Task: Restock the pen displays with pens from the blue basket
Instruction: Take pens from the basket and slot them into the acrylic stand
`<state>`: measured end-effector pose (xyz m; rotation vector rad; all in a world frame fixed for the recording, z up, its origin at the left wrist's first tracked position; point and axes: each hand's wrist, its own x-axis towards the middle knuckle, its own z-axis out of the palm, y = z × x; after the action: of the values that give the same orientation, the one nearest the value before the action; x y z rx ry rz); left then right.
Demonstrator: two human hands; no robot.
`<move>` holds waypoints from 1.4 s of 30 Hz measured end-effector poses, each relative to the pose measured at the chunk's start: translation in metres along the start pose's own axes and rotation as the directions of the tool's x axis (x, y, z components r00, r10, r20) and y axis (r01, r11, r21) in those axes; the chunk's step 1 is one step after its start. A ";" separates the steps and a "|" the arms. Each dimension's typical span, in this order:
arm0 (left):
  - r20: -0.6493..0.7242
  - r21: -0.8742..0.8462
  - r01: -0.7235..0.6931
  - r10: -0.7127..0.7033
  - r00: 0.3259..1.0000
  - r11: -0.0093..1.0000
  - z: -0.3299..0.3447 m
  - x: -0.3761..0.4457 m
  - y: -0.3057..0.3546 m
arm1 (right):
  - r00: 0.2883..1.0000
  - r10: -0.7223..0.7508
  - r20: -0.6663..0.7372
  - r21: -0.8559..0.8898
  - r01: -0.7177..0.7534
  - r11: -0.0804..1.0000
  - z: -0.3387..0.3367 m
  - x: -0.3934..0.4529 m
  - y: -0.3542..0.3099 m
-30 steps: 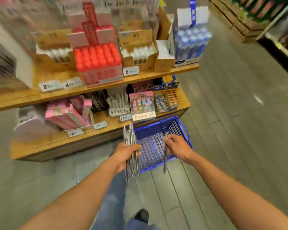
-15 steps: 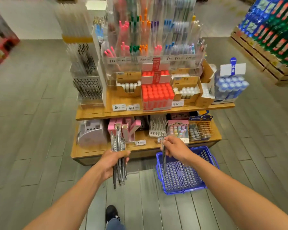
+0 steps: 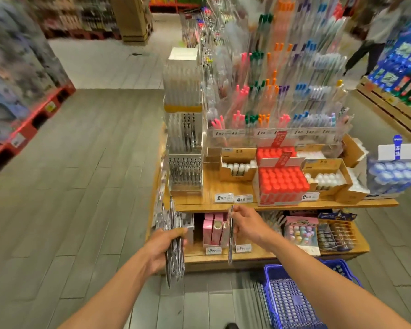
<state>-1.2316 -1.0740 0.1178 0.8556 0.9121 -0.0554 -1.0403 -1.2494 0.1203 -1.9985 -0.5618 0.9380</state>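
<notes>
Silver pens [image 3: 173, 243] are standing upright in a thick bundle inside the left hand [image 3: 163, 251], whose fingers are curling round their middle, so the tips are sticking out above and below the fist. Just to the right of that bundle, the right hand [image 3: 247, 224] is pinching a single pen [image 3: 230, 233] near its top, and the pen is hanging straight down below the fingers. Both hands are hovering in front of the wooden shelf [image 3: 223, 255]. Below and right of the shelf, the blue basket [image 3: 292, 302] is sitting on the floor. Above the shelf, clear pen displays [image 3: 185, 148] are rising in tiers.
</notes>
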 end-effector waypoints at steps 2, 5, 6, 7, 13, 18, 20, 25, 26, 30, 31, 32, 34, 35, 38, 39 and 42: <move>0.029 -0.042 0.006 -0.005 1.000 0.999 -0.004 0.010 0.016 | 1.000 0.017 0.008 0.000 -0.017 1.000 0.003 0.021 -0.012; 0.058 -0.060 0.003 0.001 0.998 0.998 -0.007 0.030 0.038 | 1.000 0.016 0.019 0.029 -0.016 0.999 0.007 0.056 -0.029; 0.063 -0.062 0.003 0.001 0.998 0.998 -0.008 0.037 0.045 | 0.999 0.023 0.024 0.055 -0.024 0.998 0.008 0.068 -0.035; 0.071 -0.069 0.005 0.000 0.997 0.998 -0.010 0.045 0.052 | 0.999 0.026 0.026 0.072 -0.028 0.997 0.009 0.081 -0.040; 0.038 -0.123 0.020 -0.015 0.999 0.992 -0.023 0.087 0.090 | 0.997 -0.023 0.073 0.102 0.016 0.995 0.013 0.146 -0.067; 0.033 -0.176 0.005 0.001 0.999 0.984 -0.029 0.110 0.114 | 0.990 -0.063 0.128 0.112 0.048 0.993 0.019 0.184 -0.091; 0.040 -0.187 0.008 -0.001 0.999 0.982 -0.032 0.117 0.122 | 0.987 -0.082 0.136 0.099 0.069 0.993 0.023 0.195 -0.098; 0.079 -0.205 0.045 -0.030 0.996 0.978 -0.046 0.136 0.140 | 0.978 -0.188 0.089 -0.015 0.190 0.982 0.034 0.212 -0.112; 0.090 -0.203 0.053 -0.036 0.995 0.978 -0.049 0.139 0.142 | 0.971 -0.230 0.071 -0.025 0.232 0.972 0.037 0.214 -0.115; 0.117 -0.205 0.079 -0.055 0.992 0.976 -0.062 0.153 0.151 | 0.945 -0.327 0.028 -0.113 0.328 0.938 0.050 0.219 -0.123; 0.125 -0.200 0.087 -0.063 0.990 0.976 -0.065 0.156 0.153 | 0.943 -0.332 0.019 -0.158 0.331 0.930 0.053 0.220 -0.124; 0.132 -0.192 0.097 -0.072 0.989 0.977 -0.068 0.158 0.155 | 0.940 -0.341 0.019 -0.216 0.337 0.916 0.055 0.222 -0.123; 0.150 -0.186 0.118 -0.091 0.984 0.975 -0.075 0.164 0.158 | 0.930 -0.364 0.044 -0.327 0.358 0.875 0.060 0.225 -0.122; 0.163 -0.190 0.128 -0.097 0.982 0.973 -0.078 0.167 0.159 | 0.920 -0.388 0.053 -0.377 0.378 0.845 0.062 0.227 -0.121; 0.198 -0.191 0.158 -0.120 0.973 0.969 -0.090 0.173 0.157 | 0.878 -0.477 0.046 -0.499 0.434 0.750 0.070 0.230 -0.116; 0.206 -0.190 0.169 -0.129 0.970 0.967 -0.093 0.175 0.156 | 0.876 -0.481 0.037 -0.523 0.427 0.737 0.072 0.231 -0.114; 0.216 -0.161 0.185 -0.148 0.965 0.969 -0.103 0.179 0.156 | 0.891 -0.452 0.029 -0.576 0.385 0.721 0.077 0.233 -0.109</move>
<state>-1.1275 -0.8451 0.0558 0.5913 0.7823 -0.2005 -0.9614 -0.9946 0.0877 -2.2697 -1.2936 0.3808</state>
